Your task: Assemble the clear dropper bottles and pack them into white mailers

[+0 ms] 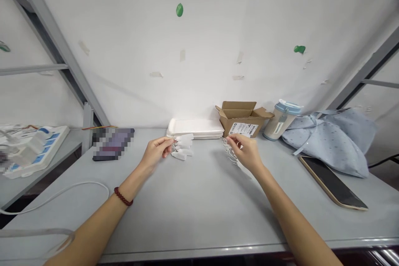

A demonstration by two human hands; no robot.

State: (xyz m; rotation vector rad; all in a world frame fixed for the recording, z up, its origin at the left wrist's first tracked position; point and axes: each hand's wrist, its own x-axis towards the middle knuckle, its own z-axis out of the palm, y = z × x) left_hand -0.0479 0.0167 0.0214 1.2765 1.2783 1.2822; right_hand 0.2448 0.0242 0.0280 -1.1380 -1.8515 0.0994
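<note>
My left hand (158,150) is closed in a pinch on a small bunch of white string tags (184,148), which fan out to the right of the fingertips. Across from it, my right hand (245,149) pinches the strings of a second bunch of white string tags (245,170); these hang below the fingers and lie partly hidden behind the hand. Between the two hands there is a gap over the grey table (199,199). Just behind them, a stack of white envelopes or flat packets (198,128) lies against the wall.
An open cardboard box (240,124) stands behind my right hand, beside a tumbler (282,120) with a blue lid. Farther right are a light blue cloth bag (330,141) and a phone (333,183). At left lie a dark, partly blurred object (114,143), a power strip (40,149) and a white cable (77,183).
</note>
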